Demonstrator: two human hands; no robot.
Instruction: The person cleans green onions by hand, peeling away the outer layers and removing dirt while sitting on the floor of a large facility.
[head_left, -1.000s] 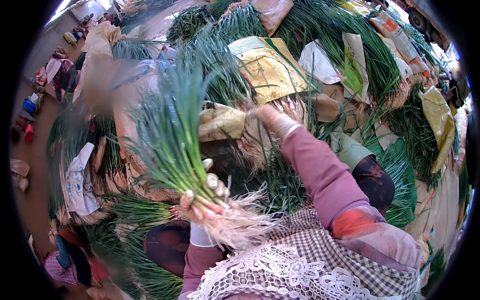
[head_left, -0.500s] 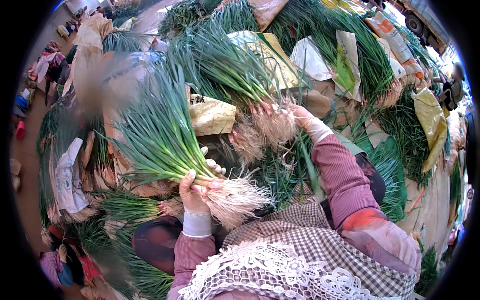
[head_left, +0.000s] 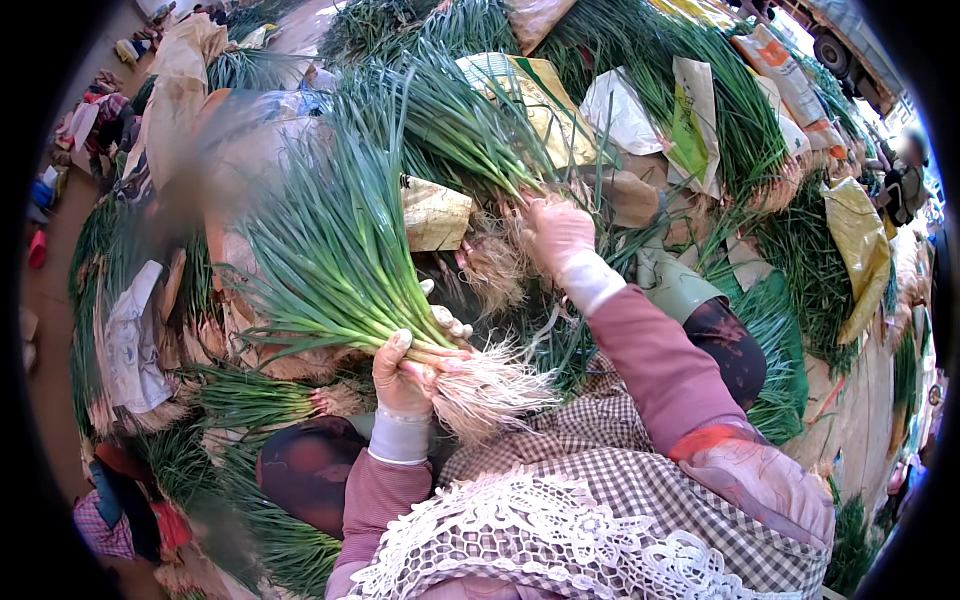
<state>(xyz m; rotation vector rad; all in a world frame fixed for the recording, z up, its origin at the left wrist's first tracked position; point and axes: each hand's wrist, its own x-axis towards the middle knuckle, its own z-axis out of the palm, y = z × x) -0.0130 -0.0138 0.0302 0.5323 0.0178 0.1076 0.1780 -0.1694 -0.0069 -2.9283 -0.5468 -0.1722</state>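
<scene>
My left hand [head_left: 403, 378] is wrapped round the lower stems of a thick bunch of green onions [head_left: 340, 255]. Their leaves fan up and to the left, and the pale stringy roots [head_left: 490, 390] hang out to the right of my thumb. Farther off, my right hand [head_left: 558, 236] is closed at the root end of another heap of green onions [head_left: 465, 130]; my own hand covers the fingertips and the exact stems they pinch. Below that heap dangles a tangle of tan roots [head_left: 492, 275].
Sacks lie among the onions: a yellow printed one [head_left: 560, 115], a white one [head_left: 620, 110] and a yellow one [head_left: 862, 260] at right. A smaller bunch [head_left: 255, 400] rests left of my knee. People sit at far left; a truck wheel [head_left: 830, 52] stands far right.
My right hand has moved left, from the right side of the root clump onto the stem bases of the far heap. The left hand's bunch has shifted slightly right.
</scene>
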